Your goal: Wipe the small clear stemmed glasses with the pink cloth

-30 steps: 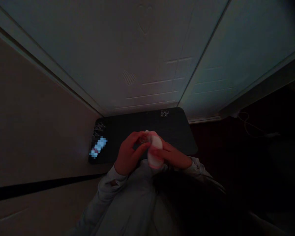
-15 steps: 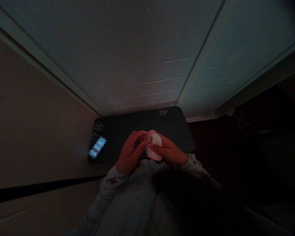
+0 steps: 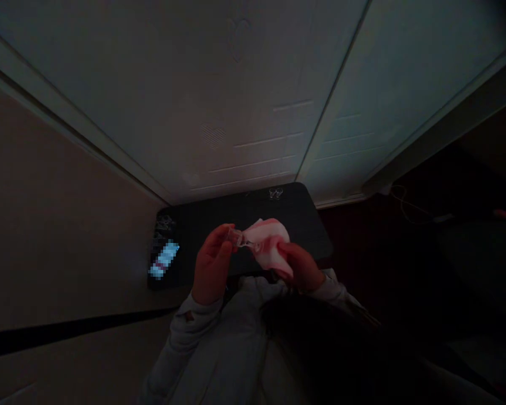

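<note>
My left hand [image 3: 213,264] pinches a small clear stemmed glass [image 3: 235,237] between thumb and fingers. The glass lies tilted sideways, its narrow part pointing right toward a pink and white cloth [image 3: 272,242]. My right hand [image 3: 303,265] is closed on the right side of this cloth, which is spread out and partly hangs down. Whether the end of the glass touches the cloth is hard to tell in the dim light. Both hands are above the near part of a dark table [image 3: 206,216].
Two small clear objects [image 3: 275,193] stand at the table's far edge. On its left end lie a lit, pixelated phone-like thing [image 3: 164,259] and a cluster of clear pieces [image 3: 165,222]. A white panelled wardrobe front [image 3: 244,163] rises behind; a pale wall [image 3: 88,225] borders the left.
My left hand has drawn left, and the glass now shows outside the cloth. The cloth, bunched around the glass before, has opened out in my right hand. The view has shifted slightly.
</note>
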Demonstrator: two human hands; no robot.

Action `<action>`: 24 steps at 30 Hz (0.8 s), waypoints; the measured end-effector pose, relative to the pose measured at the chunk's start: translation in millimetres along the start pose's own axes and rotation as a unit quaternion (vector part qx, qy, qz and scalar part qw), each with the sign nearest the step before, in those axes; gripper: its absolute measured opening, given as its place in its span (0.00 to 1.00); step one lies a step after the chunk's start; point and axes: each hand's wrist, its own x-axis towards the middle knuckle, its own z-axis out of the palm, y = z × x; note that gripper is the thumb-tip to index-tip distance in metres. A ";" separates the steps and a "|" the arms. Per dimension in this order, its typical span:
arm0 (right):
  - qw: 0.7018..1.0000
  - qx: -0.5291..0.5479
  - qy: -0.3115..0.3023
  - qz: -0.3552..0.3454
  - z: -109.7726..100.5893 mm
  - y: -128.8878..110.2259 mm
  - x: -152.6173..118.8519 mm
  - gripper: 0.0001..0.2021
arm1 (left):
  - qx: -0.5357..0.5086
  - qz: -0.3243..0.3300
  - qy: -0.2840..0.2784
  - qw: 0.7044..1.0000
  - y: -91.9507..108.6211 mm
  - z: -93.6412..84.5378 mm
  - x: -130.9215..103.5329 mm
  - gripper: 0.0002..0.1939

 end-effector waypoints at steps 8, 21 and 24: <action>0.999 -0.024 -0.035 -0.018 1.9 -1.9 -9.0 0.20 | 0.035 -0.019 -0.016 0.999 0.7 1.3 1.8 0.14; 0.972 -0.195 -0.037 -0.129 -1.8 -4.8 -10.2 0.17 | 0.067 -0.048 -0.032 0.996 3.7 3.6 5.0 0.14; 0.966 -0.214 -0.033 -0.142 -2.2 -6.4 -10.2 0.14 | 0.062 -0.049 -0.034 0.996 1.3 4.3 5.6 0.14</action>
